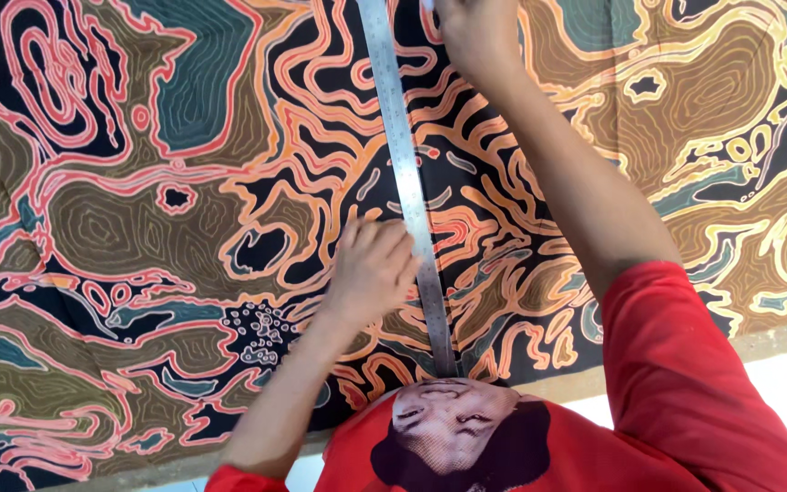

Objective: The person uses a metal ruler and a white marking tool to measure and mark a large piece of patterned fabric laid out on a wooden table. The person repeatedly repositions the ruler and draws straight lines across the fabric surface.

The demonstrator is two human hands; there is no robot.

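Cloth fills nearly the whole view: a large printed cotton fabric (166, 210) in swirling contour patterns of black, orange, pink, olive brown and teal, spread flat over a pale work table (776, 339) whose edge shows along the bottom and at the lower right. The fabric looks smooth and uncut as far as the view reaches; no chalk line or cut edge can be made out on it, though a faint mark would be lost in the busy pattern.

Across the cloth lies a long, flat steel ruler (407, 173), running from the top edge of the view down toward the person's red printed shirt (685, 392), its near end just at the table's edge. It rests flat on the fabric, so the measuring or lining-up stage appears to be under way rather than finished.

The left hand (373, 273) presses on the cloth just beside the ruler's lower part, fingers spread fairly wide and flat, fingertips touching the ruler's left edge and holding it down, gripping nothing. The right hand (477, 32) reaches far along the ruler near the top; its fingers are cut off by the frame, so I cannot tell whether they hold a marking tool or simply steady the ruler.
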